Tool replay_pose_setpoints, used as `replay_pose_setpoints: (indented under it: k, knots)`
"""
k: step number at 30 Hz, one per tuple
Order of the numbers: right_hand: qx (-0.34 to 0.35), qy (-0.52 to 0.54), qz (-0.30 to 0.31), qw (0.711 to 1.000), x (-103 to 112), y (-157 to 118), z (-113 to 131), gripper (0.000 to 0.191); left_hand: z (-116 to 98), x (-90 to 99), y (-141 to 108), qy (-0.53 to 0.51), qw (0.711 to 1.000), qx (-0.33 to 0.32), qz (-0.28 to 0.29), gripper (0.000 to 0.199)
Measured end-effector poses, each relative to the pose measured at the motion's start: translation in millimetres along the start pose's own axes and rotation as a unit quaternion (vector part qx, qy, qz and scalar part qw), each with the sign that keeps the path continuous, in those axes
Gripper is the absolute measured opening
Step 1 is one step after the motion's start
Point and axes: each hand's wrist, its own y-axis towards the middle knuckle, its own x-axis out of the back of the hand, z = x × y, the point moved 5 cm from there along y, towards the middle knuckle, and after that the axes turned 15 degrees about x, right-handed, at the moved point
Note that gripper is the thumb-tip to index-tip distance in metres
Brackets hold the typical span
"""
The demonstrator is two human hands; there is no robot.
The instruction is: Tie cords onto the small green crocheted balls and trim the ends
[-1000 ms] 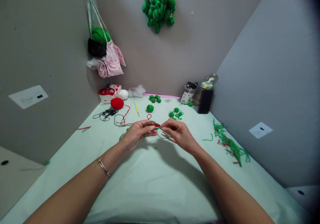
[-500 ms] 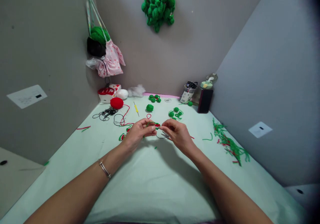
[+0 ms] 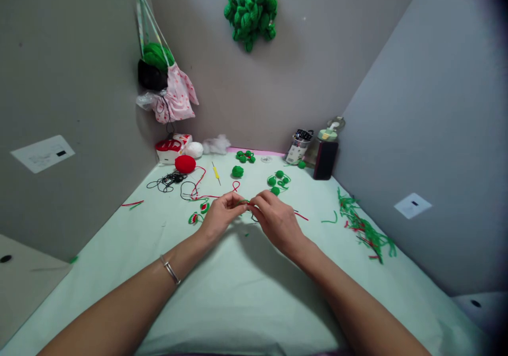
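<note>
My left hand (image 3: 220, 216) and my right hand (image 3: 278, 219) meet over the middle of the table, both with pinched fingers. Between the fingertips is a small green and red crochet piece (image 3: 247, 202), mostly hidden by the fingers. A dark thread (image 3: 254, 218) hangs below it. Just left of my left hand lie two green pieces with red and white middles, one (image 3: 204, 208) above the other (image 3: 193, 218). A red yarn strand (image 3: 210, 196) runs behind my left hand from the red yarn ball (image 3: 185, 164).
Beyond my hands lie a yellow-handled crochet hook (image 3: 216, 173), a green ball (image 3: 237, 172) and green balls with tails (image 3: 280, 180). Black cord (image 3: 166, 181) is at the left, yarn scraps (image 3: 367, 230) at the right. A pen holder (image 3: 298, 148) and dark box (image 3: 326, 160) stand behind.
My fingertips have come closer together and now cover most of the crochet piece. My right hand has moved slightly left, and its back hides the scissors seen before.
</note>
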Motion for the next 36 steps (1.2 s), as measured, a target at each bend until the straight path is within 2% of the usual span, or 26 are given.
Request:
replay_pose_setpoints:
  k: [4,7,9,11,13,15,20,24,27,29,33,36]
  knots:
    - [0.001,0.034,-0.013,0.999,2.6,1.1,-0.2,0.019,-3.4,-6.2,-4.2,0.06,0.998,-0.034,0.008,0.014]
    - [0.022,0.09,-0.099,0.991,19.7,3.5,7.9,0.019,-3.6,-6.3,-3.3,0.094,0.994,-0.053,-0.001,0.012]
    - [-0.001,0.179,-0.162,0.97,32.7,4.4,8.2,0.016,-2.7,-4.5,-1.5,0.099,0.994,-0.047,-0.001,0.014]
    - [-0.069,0.331,-0.17,0.926,37.3,5.1,0.3,0.014,-1.9,-1.6,0.1,0.102,0.994,-0.03,-0.004,0.014]
    - [-0.146,0.49,-0.145,0.847,36.8,4.5,-12.0,0.016,-1.6,1.6,1.4,0.108,0.994,-0.014,-0.008,0.014]
    - [-0.193,0.582,-0.157,0.774,42.6,2.5,-29.0,0.02,-1.3,4.3,3.0,0.11,0.994,-0.005,-0.01,0.014]
    - [-0.183,0.581,-0.379,0.697,87.2,-11.8,-85.9,0.022,1.2,6.9,7.8,0.09,0.996,0.012,0.001,0.016]
    - [-0.151,0.548,-0.476,0.671,113.9,-29.1,-114.3,0.017,0.4,7.6,8.7,0.114,0.993,0.005,-0.017,0.013]
    - [-0.168,0.529,-0.526,0.644,123.3,-44.0,-130.1,0.014,0.7,9.2,9.4,0.136,0.99,-0.001,-0.03,0.012]
    - [-0.187,0.499,-0.556,0.638,127.5,-52.8,-138.4,0.015,3.8,10.5,10.7,0.121,0.992,0.018,-0.024,0.013]
    - [-0.206,0.471,-0.546,0.661,126.3,-55.6,-144.6,0.014,11.2,8.5,11.5,0.002,0.995,0.086,0.04,0.018]
    - [-0.224,0.485,-0.477,0.697,109.7,-45.2,-140.1,0.012,11.0,5.4,8.8,-0.063,0.99,0.103,0.074,0.021]
